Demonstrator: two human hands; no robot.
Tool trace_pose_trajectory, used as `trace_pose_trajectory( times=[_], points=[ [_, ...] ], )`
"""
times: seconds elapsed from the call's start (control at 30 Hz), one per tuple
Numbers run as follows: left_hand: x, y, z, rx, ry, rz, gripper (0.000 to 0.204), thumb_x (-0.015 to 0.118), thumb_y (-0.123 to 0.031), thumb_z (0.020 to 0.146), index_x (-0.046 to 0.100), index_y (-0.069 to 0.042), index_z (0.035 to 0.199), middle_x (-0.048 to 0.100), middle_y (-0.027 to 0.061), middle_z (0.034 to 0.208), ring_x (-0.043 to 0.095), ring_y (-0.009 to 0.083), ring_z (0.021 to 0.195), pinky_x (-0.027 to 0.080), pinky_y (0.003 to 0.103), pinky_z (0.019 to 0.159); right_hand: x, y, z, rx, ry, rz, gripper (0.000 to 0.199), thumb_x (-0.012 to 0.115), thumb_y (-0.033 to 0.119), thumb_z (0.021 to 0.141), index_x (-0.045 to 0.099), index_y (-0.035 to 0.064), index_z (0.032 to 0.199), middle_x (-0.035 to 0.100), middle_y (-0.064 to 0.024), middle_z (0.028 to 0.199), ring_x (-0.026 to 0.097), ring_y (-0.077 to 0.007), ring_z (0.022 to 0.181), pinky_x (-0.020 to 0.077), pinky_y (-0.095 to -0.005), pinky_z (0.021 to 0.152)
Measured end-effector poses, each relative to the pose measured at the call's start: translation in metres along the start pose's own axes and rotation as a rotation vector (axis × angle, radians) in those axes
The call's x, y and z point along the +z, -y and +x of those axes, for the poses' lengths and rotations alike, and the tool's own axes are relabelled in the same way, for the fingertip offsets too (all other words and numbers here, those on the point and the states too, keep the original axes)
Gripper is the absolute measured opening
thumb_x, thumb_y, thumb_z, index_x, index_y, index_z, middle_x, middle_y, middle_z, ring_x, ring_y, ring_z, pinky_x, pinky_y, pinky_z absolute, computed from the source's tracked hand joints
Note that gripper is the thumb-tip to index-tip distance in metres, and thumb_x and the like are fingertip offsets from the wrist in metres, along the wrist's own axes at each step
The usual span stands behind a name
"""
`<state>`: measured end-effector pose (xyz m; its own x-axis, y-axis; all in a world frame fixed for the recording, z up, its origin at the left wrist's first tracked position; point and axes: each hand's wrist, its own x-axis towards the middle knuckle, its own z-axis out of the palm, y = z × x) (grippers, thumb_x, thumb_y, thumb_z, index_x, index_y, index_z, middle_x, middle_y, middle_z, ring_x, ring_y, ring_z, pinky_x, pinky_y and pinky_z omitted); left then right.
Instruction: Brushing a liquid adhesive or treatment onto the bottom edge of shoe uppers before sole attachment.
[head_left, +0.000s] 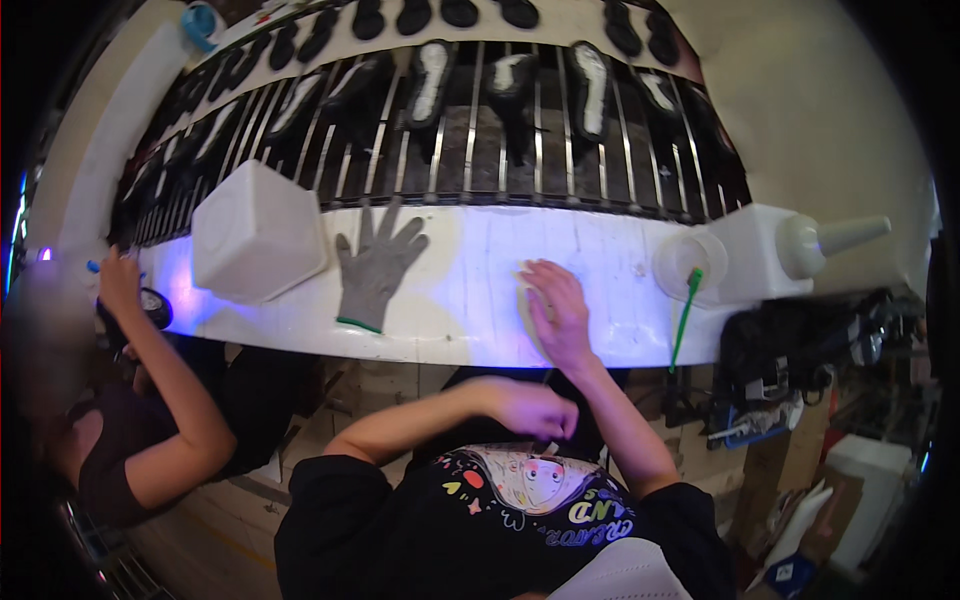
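Note:
My right hand (560, 308) is over the white tabletop (470, 300), palm down, fingers stretched forward and the thumb apart. Along its left side runs a pale yellowish edge, either a thin thing or a shadow; I cannot tell which. Near my chest, in front of the table edge, my left hand (530, 408) is blurred with its fingers curled in. Whatever might be inside them is hidden. A grey work glove (375, 270) with a green cuff lies flat to the left of my right hand, fingers pointing away.
Beyond the table runs a slatted rack (440, 180) bearing several black shoes (430, 85) with whitish soles. A white plastic container (255, 235) stands left. On the right are a white jug (770, 245) and a green-handled brush (688, 310). Another person's arm (175, 380) reaches in at left.

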<state>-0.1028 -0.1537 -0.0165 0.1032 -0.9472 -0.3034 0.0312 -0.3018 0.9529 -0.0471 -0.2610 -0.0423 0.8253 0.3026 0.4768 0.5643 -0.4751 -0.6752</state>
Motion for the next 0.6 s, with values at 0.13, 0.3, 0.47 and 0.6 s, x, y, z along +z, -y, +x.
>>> trace_pose_trajectory(
  times=[0.13, 0.3, 0.47, 0.6],
  points=[
    [-0.092, 0.004, -0.067, 0.098, -0.541, -0.219, 0.013, 0.056, -0.013, 0.09, 0.063, -0.003, 0.095, 0.061, 0.0037, 0.074, 0.057, 0.0101, 0.062, 0.048, 0.024, 0.056, -0.013, 0.001, -0.015, 0.005, -0.009, -0.171, 0.026, 0.067, 0.004, 0.074, 0.064, 0.0073, 0.1, 0.063, -0.0061, 0.109, 0.056, -0.0257, 0.101, 0.0401, -0.0374, 0.087],
    [-0.178, 0.064, -0.077, 0.48, -1.646, -0.334, 0.036, 0.06, -0.025, 0.093, 0.049, -0.008, 0.063, 0.049, -0.0055, 0.06, 0.046, 0.0032, 0.053, 0.036, 0.02, 0.049, -0.06, -0.019, -0.026, 0.105, -0.099, -0.484, 0.016, 0.071, 0.007, 0.073, 0.066, 0.0099, 0.088, 0.064, -0.0032, 0.104, 0.056, -0.0235, 0.095, 0.038, -0.0369, 0.084],
    [-0.179, 0.088, -0.054, 0.298, -1.784, -0.141, 0.036, 0.062, -0.027, 0.091, 0.051, -0.005, 0.064, 0.049, -0.0037, 0.054, 0.044, 0.0038, 0.05, 0.033, 0.022, 0.048, -0.079, -0.031, -0.013, 0.254, -0.079, -0.416, 0.014, 0.072, 0.009, 0.073, 0.066, 0.0077, 0.086, 0.064, -0.0043, 0.102, 0.053, -0.025, 0.098, 0.0369, -0.0373, 0.086],
    [-0.181, 0.089, -0.05, 0.144, -1.767, -0.022, 0.036, 0.063, -0.027, 0.089, 0.053, -0.002, 0.065, 0.053, 0.0006, 0.053, 0.046, 0.0048, 0.049, 0.034, 0.024, 0.048, -0.058, -0.032, 0.005, 0.313, 0.019, -0.465, 0.014, 0.072, 0.009, 0.073, 0.066, 0.0066, 0.086, 0.059, -0.0067, 0.112, 0.049, -0.0263, 0.106, 0.0358, -0.0377, 0.088]
  ],
)
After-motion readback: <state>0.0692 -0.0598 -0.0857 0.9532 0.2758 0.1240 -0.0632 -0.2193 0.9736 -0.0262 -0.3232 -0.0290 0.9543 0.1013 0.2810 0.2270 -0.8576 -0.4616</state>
